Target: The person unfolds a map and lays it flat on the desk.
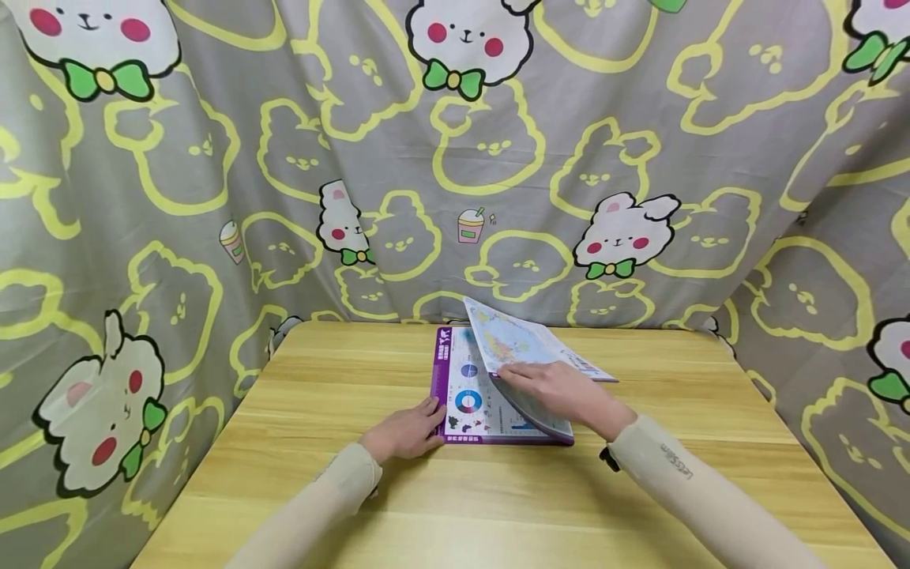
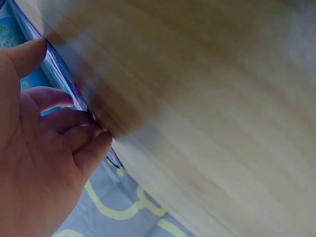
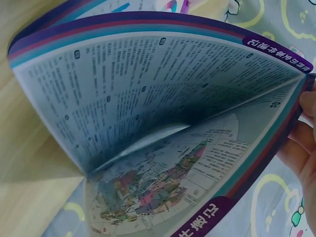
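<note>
A purple-bordered folding map, printed with charts and a world map, lies on the table, partly unfolded. Its upper panels are raised and slant to the right. My right hand grips the lifted part near its front edge; in the right wrist view, fingers hold the right edge where two panels meet. Between those panels, which bow apart, show dense text and a coloured map. At the flat panel's lower left edge rests my left hand. Loosely bent fingers touch that edge in the left wrist view.
The wooden table spreads out around the map on all sides. A grey curtain with yellow outlines and white cartoon rabbits hangs behind the table and along both sides. The map's top end lies close to the table's back edge.
</note>
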A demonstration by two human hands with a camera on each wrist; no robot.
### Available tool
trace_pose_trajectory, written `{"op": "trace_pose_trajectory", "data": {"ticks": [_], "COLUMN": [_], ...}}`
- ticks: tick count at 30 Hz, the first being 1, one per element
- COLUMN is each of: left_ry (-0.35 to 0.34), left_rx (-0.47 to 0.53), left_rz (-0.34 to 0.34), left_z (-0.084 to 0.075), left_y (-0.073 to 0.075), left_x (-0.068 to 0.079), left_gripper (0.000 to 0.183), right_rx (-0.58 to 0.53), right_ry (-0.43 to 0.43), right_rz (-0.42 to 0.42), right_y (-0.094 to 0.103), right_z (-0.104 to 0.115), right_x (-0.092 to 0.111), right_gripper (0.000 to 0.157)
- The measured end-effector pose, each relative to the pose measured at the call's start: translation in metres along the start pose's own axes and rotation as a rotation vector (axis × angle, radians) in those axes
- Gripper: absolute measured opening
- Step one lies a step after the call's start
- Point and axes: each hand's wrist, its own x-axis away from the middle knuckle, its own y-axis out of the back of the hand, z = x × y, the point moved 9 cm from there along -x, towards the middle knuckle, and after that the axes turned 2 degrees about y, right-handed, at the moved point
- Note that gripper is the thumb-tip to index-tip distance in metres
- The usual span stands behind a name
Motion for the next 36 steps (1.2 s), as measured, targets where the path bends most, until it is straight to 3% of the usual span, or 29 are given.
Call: {"op": "trace_pose_trajectory", "data": {"ticks": [6,13,17,21,24,36], "left_ry": [0.014,0.045,0.047,0.053,0.063,0.107], "left_rx": [-0.002,0.027,0.038,0.040,0.045,0.073], "left_rz": [-0.013,-0.011,-0.015,-0.033,-0.038,-0.007], "left_z": [0.001,0.006,0.010,0.015,0.019,0.032], "left_y": [-0.001,0.001,0.000,0.002,0.002,-0.004], "left_x": [0.000,0.004,0.007,0.010,0.012,0.021], "left_gripper": [0.062,0.062,0.063,0.064,0.065,0.065], "right_rx": [0.005,0.031,0.026,0.039,0.048,0.063], "right_ry": [-0.022,0.005,0.029,0.055,0.057,0.035], "right_rz": [-0.025,-0.130,-0.202,-0.278,-0.315,-0.326], "right_y": [0.009,0.022,0.028,0.035,0.039,0.045], "right_z": [-0.007,-0.013,-0.016,-0.017,-0.019,-0.026], "right_x": [0.011,0.026,0.037,0.045,0.050,0.069], "right_gripper": [0.051,0.054,0.034,0.059,0.058,0.053]}}
